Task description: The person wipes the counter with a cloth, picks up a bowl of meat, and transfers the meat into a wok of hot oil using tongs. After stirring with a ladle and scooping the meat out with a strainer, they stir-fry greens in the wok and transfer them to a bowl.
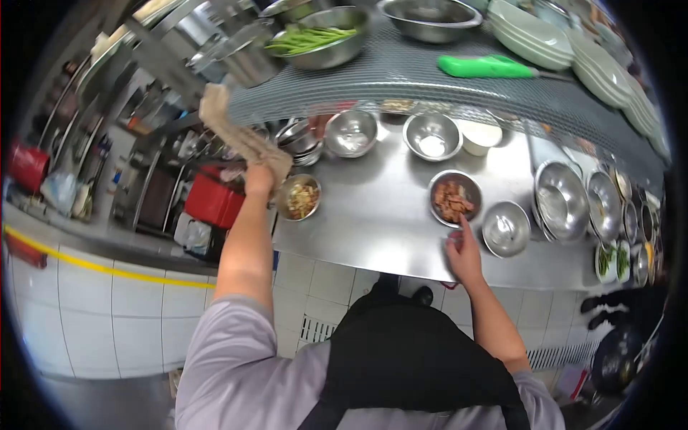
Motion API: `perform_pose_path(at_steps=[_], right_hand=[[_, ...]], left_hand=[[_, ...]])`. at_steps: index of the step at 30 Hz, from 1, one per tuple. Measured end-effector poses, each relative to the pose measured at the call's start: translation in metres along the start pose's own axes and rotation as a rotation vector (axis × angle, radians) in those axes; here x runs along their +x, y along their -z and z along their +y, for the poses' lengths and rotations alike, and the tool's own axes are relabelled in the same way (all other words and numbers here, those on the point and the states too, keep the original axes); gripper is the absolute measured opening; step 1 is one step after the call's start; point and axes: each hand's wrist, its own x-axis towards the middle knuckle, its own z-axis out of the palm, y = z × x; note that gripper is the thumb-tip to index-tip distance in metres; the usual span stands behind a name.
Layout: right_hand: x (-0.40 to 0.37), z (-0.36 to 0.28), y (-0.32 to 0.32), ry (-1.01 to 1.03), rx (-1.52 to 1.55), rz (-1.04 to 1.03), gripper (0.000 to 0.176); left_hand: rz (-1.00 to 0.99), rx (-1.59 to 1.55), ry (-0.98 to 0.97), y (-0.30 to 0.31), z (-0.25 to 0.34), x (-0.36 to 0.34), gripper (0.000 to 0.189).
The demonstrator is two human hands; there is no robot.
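Observation:
My left hand (261,177) is closed around a beige cloth (247,142), which stretches up toward the shelf edge. Just below that hand, a metal bowl of chopped, mixed-colour pieces (302,198) sits at the counter's left end. My right hand (466,252) has its index finger extended to the near rim of a metal bowl (436,188) holding reddish meat pieces (453,201). Its other fingers are partly bent and apart from the bowl. Beside it on the right lies a smaller metal bowl (506,229) with nothing visible inside.
Over the steel counter (373,215) runs a shelf (401,75) bearing a bowl of green beans (315,41), a green-handled knife (487,67) and stacked white dishes (530,36). Several metal bowls (561,201) line the counter's right. A red container (213,197) stands left, below counter height.

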Motion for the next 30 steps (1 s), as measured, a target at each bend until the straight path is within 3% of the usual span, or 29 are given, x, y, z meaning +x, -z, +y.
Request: perform_pose_path(at_steps=[1,5,7,8,9,11,12,16,18,22,24,26,30], right_hand=[[-0.004,0.005,0.002,0.027,0.000,-0.002,0.066],[-0.032,0.016,0.013,0.036,0.054,-0.074,0.059],[-0.045,0.029,0.016,0.070,0.102,-0.034,0.051],[-0.050,0.033,0.017,0.081,0.102,-0.041,0.051],[-0.055,0.036,0.019,0.046,0.139,-0.026,0.047],[-0.069,0.043,0.027,0.007,0.167,-0.020,0.043],[-0.071,0.046,0.031,-0.039,0.164,-0.027,0.040],[-0.072,0.036,0.045,-0.151,0.150,-0.024,0.035],[-0.069,0.030,0.046,-0.148,0.152,0.002,0.034],[-0.059,0.021,0.043,-0.072,0.086,-0.032,0.031],[-0.059,0.019,0.040,-0.092,0.143,-0.049,0.031],[-0.061,0.049,0.034,-0.018,-0.016,-0.058,0.030],[-0.069,0.031,0.042,-0.058,0.030,-0.043,0.028]], left_hand=[[0.070,-0.121,0.115,0.004,0.018,-0.008,0.048],[0.087,-0.302,0.153,0.039,0.035,-0.045,0.065],[-0.020,-0.313,0.146,0.036,0.030,-0.063,0.079],[-0.138,-0.209,0.155,-0.026,-0.012,-0.044,0.073],[-0.482,-0.124,0.229,0.008,0.015,-0.073,0.047],[-0.640,-0.683,0.526,-0.021,0.013,-0.108,0.020],[-0.455,-0.873,0.630,-0.031,0.023,-0.126,0.019],[-0.184,-1.048,0.397,-0.027,0.070,-0.173,0.020],[-0.198,-1.139,0.396,-0.020,0.098,-0.183,0.015],[-0.127,-1.222,0.210,0.002,0.136,-0.186,0.019],[-0.132,-1.130,0.131,0.010,0.148,-0.185,0.019],[-0.158,-1.150,0.228,0.004,0.161,-0.180,0.019],[-0.236,-1.215,0.318,-0.012,0.168,-0.176,0.014]])
